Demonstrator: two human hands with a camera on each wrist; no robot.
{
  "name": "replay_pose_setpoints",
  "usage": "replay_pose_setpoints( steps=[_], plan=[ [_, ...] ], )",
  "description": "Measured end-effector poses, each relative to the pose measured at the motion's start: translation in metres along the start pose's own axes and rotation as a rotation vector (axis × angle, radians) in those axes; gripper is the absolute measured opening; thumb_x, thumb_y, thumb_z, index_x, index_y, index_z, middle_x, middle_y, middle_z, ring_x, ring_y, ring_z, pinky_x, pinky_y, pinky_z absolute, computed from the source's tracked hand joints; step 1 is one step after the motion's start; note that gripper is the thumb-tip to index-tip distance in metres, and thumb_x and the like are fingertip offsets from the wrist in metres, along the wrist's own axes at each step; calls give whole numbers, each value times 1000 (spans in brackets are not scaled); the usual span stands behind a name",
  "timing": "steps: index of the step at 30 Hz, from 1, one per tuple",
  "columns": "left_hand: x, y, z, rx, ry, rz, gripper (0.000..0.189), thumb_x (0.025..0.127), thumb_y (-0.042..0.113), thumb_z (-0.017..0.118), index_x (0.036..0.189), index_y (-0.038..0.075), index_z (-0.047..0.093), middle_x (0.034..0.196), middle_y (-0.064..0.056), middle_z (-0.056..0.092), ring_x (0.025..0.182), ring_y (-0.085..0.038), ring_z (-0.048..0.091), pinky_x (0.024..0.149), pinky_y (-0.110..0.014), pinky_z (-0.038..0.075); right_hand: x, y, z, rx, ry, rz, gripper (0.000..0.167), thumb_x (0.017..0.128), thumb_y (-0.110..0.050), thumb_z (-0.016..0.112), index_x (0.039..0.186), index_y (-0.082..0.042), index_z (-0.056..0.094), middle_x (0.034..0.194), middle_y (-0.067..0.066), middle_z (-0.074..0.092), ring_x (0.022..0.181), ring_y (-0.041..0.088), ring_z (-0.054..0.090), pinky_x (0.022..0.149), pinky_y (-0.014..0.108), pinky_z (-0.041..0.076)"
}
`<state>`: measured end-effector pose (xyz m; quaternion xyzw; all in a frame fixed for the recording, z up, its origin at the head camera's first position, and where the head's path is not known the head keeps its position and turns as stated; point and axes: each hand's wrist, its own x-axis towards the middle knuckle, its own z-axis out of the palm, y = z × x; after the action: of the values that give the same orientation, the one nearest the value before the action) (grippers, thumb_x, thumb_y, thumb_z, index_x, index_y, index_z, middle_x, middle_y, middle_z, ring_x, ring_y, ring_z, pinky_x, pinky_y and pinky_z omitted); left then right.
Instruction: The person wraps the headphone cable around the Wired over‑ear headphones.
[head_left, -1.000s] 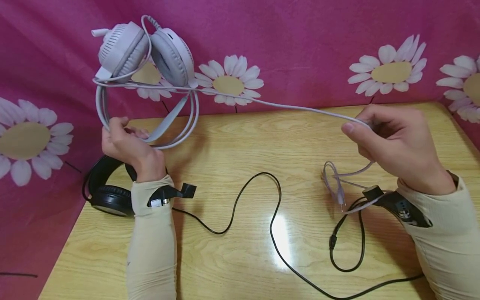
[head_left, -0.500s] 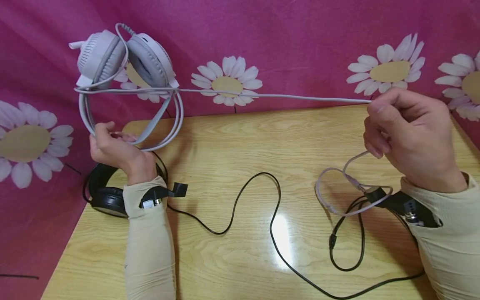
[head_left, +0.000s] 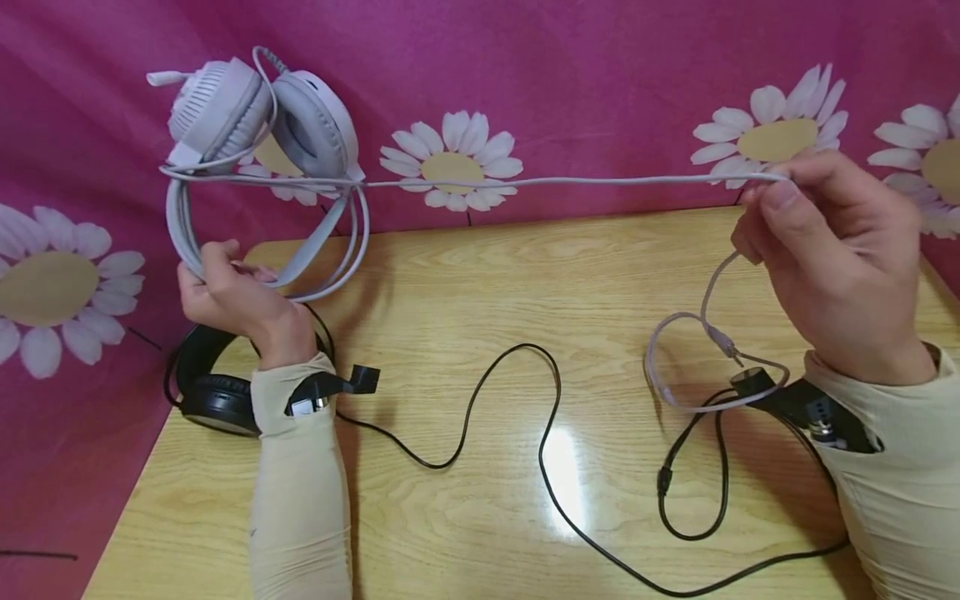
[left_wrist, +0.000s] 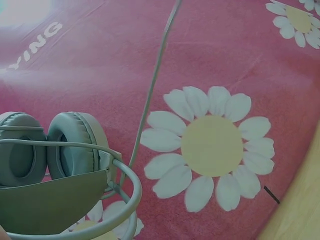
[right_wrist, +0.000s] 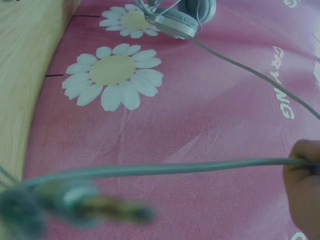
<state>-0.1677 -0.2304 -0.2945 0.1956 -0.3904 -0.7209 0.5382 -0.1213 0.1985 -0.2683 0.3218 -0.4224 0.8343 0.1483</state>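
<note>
since the earliest frame, the right hand has risen and moved outward, so the thin pale grey cable that sloped down to it now runs almost level. the white-and-grey padded over-ear headset has shifted to the left over that span, though it sits slightly further right than half a second ago. the black over-ear headphones have stayed put.

the headset is held in the air, upside down, in front of the magenta cloth with white daisies: ear cups on top, headband below. its cushions are soft grey and wrinkled, one cup has a slatted white shell with a short white stub sticking out, and the headband is a rounded tubular loop with a flat grey strap inside. cable is wound across it just below the cups.

the left hand grips the bottom of the headband, fingers curled round it. the right hand pinches the cable between thumb and forefinger; below it hangs a loose grey loop with a slim grey plug, blurred in the right wrist view. the black headphones lie on the pale wooden table, partly behind the left forearm.
</note>
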Motion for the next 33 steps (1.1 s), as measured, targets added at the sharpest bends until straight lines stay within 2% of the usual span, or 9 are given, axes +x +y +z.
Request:
replay_pose_setpoints(
  steps=[2, 3, 6, 9, 13, 16, 20, 25, 33],
  plan=[
    [-2, -1, -1, 29, -29, 24, 16, 84, 4, 58, 69, 6, 62, 58, -2, 49, 46, -20, 44, 47, -25, 39, 1, 1, 1, 10, -6, -1, 13, 100, 13, 48, 105, 23, 54, 86, 22, 65, 68, 25, 51, 66, 30, 48],
    [-3, -1, -1, 39, -43, 35, 15, 84, 5, 58, 70, 6, 62, 58, -2, 50, 46, -19, 44, 47, -25, 39, 2, 2, 1, 17, -13, 4, 14, 101, 10, 47, 106, 22, 53, 81, 20, 61, 66, 24, 50, 65, 30, 47],
    [-6, -2, -1, 70, -83, 72, 14, 84, 5, 58, 70, 7, 63, 60, -1, 51, 44, -18, 44, 47, -25, 42, 3, 4, -1, 5, -16, 24, 18, 103, 4, 46, 110, 19, 52, 68, 12, 45, 57, 18, 37, 55, 28, 34],
    [-10, -2, 1, 90, -110, 105, 14, 83, 4, 59, 70, 9, 61, 60, 0, 50, 43, -19, 44, 46, -25, 42, 3, 5, -7, -68, -15, 41, 19, 102, 3, 50, 112, 19, 55, 66, 7, 37, 55, 13, 25, 53, 27, 20],
    [-14, -2, 3, 97, -126, 119, 15, 82, 2, 59, 70, 11, 57, 57, 1, 45, 41, -19, 43, 45, -24, 42, 3, 6, -14, -197, -4, 60, 18, 99, 7, 56, 110, 21, 61, 64, 6, 43, 54, 13, 27, 52, 26, 19],
    [-15, -2, 4, 96, -128, 105, 14, 81, 1, 59, 71, 10, 57, 55, 2, 43, 40, -17, 42, 45, -23, 41, 1, 3, -15, -288, -14, 71, 17, 98, 11, 55, 108, 22, 63, 63, 4, 45, 52, 13, 31, 52, 27, 21],
    [-17, -5, 4, 179, -151, 170, 16, 81, 2, 60, 72, 14, 56, 56, 6, 41, 46, -13, 44, 51, -21, 39, -2, -5, -12, -394, -22, 64, 17, 96, 13, 55, 105, 24, 65, 63, 2, 45, 54, 12, 35, 52, 26, 22],
    [-21, -10, 4, 318, -203, 284, 18, 80, 5, 59, 73, 21, 54, 60, 10, 38, 59, -8, 38, 63, -22, 28, -10, -16, -8, -323, -51, 59, 18, 95, 17, 52, 103, 30, 62, 61, 4, 41, 56, 12, 35, 54, 25, 24],
    [-30, -17, 2, 412, -292, 395, 19, 75, 11, 61, 74, 29, 55, 62, 11, 37, 60, -7, 35, 63, -22, 24, -25, -27, -6, -172, -164, 64, 27, 96, 19, 39, 113, 34, 53, 68, 5, 34, 59, 12, 33, 56, 24, 20]
  ],
)
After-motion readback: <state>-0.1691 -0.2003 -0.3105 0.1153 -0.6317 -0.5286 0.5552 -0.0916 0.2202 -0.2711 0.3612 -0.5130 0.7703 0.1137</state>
